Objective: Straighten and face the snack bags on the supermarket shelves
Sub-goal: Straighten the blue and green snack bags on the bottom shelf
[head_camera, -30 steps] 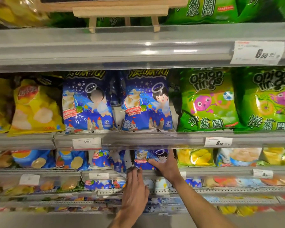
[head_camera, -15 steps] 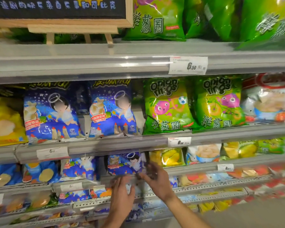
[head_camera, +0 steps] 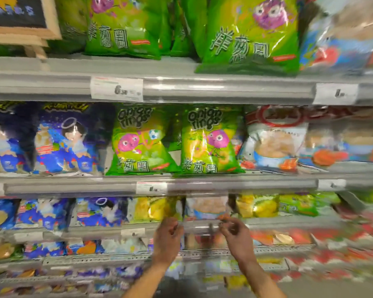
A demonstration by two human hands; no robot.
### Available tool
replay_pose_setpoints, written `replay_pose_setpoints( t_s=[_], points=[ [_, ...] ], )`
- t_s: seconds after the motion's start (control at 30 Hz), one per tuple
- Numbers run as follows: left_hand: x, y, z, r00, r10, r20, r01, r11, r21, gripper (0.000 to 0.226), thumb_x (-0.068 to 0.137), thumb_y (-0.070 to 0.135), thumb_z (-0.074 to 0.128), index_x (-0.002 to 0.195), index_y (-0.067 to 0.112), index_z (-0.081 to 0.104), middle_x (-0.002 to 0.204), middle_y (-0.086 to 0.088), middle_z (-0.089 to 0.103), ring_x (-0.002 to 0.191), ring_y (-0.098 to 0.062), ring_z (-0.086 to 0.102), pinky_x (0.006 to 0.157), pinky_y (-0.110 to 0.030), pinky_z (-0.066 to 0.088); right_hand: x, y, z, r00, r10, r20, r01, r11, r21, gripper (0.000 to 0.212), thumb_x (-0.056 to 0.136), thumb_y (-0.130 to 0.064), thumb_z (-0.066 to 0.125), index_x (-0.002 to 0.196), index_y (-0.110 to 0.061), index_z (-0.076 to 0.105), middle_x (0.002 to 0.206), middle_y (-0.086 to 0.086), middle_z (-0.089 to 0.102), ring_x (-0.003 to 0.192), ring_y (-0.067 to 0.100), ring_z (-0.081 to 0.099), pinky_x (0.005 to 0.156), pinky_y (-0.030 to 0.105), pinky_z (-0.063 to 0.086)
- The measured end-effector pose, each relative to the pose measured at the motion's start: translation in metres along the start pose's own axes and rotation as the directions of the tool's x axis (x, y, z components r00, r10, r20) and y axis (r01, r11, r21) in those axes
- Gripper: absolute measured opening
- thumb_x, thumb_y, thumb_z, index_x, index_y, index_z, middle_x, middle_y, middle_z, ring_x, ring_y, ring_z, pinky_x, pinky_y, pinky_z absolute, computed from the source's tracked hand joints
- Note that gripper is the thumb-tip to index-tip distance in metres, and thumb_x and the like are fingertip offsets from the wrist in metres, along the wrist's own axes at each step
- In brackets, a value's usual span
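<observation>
On the third shelf down, a pale snack bag (head_camera: 205,206) with an orange-and-blue print stands between a yellow bag (head_camera: 153,208) and another yellow bag (head_camera: 256,206). My left hand (head_camera: 168,235) has its fingers curled at the pale bag's lower left corner. At its lower right corner, my right hand (head_camera: 235,233) pinches the edge. The frame is motion-blurred, so the contact is not sharp. One shelf above stand two green onion-ring bags (head_camera: 138,140), face out.
Blue angel-print bags (head_camera: 69,140) fill the left of the middle and third shelves. Larger green bags (head_camera: 250,33) sit on the top shelf beside a small chalkboard easel (head_camera: 19,18). Grey shelf rails (head_camera: 224,89) with price tags jut out. Lower shelves hold several more bags.
The view has swung right along the shelves. Both hands have left the blue angel-print bag and moved right to the pale bag past the yellow one.
</observation>
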State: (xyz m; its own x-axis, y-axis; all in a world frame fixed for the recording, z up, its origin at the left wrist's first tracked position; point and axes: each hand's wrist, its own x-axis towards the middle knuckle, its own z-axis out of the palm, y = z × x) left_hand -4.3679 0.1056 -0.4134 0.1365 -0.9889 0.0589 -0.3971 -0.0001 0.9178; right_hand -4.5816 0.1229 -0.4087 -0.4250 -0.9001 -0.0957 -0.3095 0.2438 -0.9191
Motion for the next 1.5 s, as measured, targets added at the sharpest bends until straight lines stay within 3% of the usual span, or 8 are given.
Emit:
replay_pose_setpoints(
  t_s=[0.17, 0.3, 0.53, 0.7, 0.83, 1.0, 1.27, 1.5],
  points=[
    [-0.011, 0.038, 0.055, 0.991, -0.082, -0.105, 0.078, 0.996, -0.042, 0.012, 0.081, 0.012, 0.074, 0.083, 0.01, 0.062, 0.076, -0.016, 0.066, 0.072, -0.024, 0.061, 0.069, -0.036, 0.05, 0.045, 0.027, -0.077, 0.995, 0.0, -0.097, -0.001, 1.0, -0.006, 0.026, 0.086, -0.009, 0.078, 0.108, 0.001, 0.068, 0.083, 0.01, 0.071, 0.086, 0.03, 0.07, 0.081, 0.038, 0.051],
    [-0.008, 0.055, 0.079, 0.981, -0.087, -0.175, 0.095, 0.995, 0.04, 0.043, 0.082, 0.014, 0.078, 0.12, 0.003, 0.061, 0.115, -0.013, 0.064, 0.107, -0.028, 0.06, 0.097, -0.042, 0.049, 0.067, 0.038, -0.118, 0.987, 0.002, -0.161, -0.002, 1.0, 0.0, 0.038, 0.084, -0.021, 0.081, 0.114, -0.009, 0.06, 0.086, 0.005, 0.069, 0.089, 0.032, 0.068, 0.078, 0.036, 0.048],
    [0.024, 0.067, 0.089, 0.986, -0.108, -0.124, 0.117, 0.99, 0.072, 0.073, 0.065, 0.034, 0.093, 0.12, 0.003, 0.055, 0.121, -0.013, 0.061, 0.108, -0.027, 0.06, 0.091, -0.042, 0.051, 0.106, 0.037, -0.148, 0.993, -0.115, -0.037, 0.109, 0.985, -0.13, 0.086, 0.074, -0.031, 0.091, 0.141, 0.001, 0.046, 0.13, 0.015, 0.055, 0.121, 0.031, 0.053, 0.106, 0.047, 0.045],
    [0.043, 0.059, 0.089, 0.979, -0.179, -0.097, 0.181, 0.984, 0.009, 0.078, 0.051, 0.028, 0.099, 0.11, 0.009, 0.051, 0.109, -0.011, 0.062, 0.103, -0.029, 0.061, 0.088, -0.043, 0.053, 0.13, 0.03, -0.146, 0.989, -0.116, 0.09, 0.122, 0.99, -0.064, 0.068, 0.066, -0.032, 0.095, 0.116, -0.019, 0.051, 0.101, -0.005, 0.061, 0.092, 0.018, 0.058, 0.069, 0.008, 0.042],
    [0.057, 0.049, 0.09, 0.981, -0.177, -0.082, 0.18, 0.983, 0.032, 0.08, 0.048, 0.032, 0.098, 0.107, 0.018, 0.046, 0.095, 0.006, 0.061, 0.095, -0.018, 0.058, 0.078, -0.025, 0.046, 0.148, 0.031, -0.141, 0.975, -0.016, 0.221, 0.038, 0.995, -0.093, 0.07, 0.066, -0.042, 0.093, 0.113, -0.016, 0.049, 0.098, -0.002, 0.065, 0.085, 0.012, 0.06, 0.061, 0.014, 0.042],
    [0.075, 0.033, 0.093, 0.983, -0.177, -0.045, 0.18, 0.982, 0.053, 0.098, 0.05, 0.033, 0.099, 0.13, 0.011, 0.047, 0.12, -0.006, 0.065, 0.114, -0.024, 0.061, 0.102, -0.043, 0.048, 0.169, 0.044, -0.137, 0.959, 0.035, 0.281, 0.003, 0.991, -0.131, 0.078, 0.059, -0.056, 0.093, 0.107, -0.007, 0.055, 0.081, 0.005, 0.062, 0.071, 0.019, 0.059, 0.054, 0.026, 0.044],
    [0.08, 0.025, 0.097, 0.972, -0.23, -0.039, 0.229, 0.973, -0.037, 0.053, 0.05, 0.026, 0.099, 0.093, 0.02, 0.068, 0.081, 0.006, 0.076, 0.086, -0.012, 0.072, 0.072, -0.023, 0.057, 0.171, 0.048, -0.136, 0.972, 0.042, 0.231, -0.027, 0.997, -0.067, 0.097, 0.042, -0.071, 0.09, 0.112, -0.015, 0.052, 0.096, -0.003, 0.066, 0.085, 0.014, 0.064, 0.06, 0.021, 0.048],
    [0.075, 0.033, 0.096, 0.945, -0.308, -0.107, 0.299, 0.95, -0.094, 0.066, 0.051, 0.022, 0.099, 0.106, 0.007, 0.067, 0.096, -0.008, 0.074, 0.087, -0.021, 0.07, 0.075, -0.029, 0.054, 0.163, 0.042, -0.137, 0.987, 0.02, 0.159, -0.017, 1.0, -0.02, 0.089, 0.05, -0.055, 0.096, 0.115, -0.006, 0.06, 0.103, 0.002, 0.071, 0.092, 0.02, 0.067, 0.077, 0.033, 0.053]
  ],
)
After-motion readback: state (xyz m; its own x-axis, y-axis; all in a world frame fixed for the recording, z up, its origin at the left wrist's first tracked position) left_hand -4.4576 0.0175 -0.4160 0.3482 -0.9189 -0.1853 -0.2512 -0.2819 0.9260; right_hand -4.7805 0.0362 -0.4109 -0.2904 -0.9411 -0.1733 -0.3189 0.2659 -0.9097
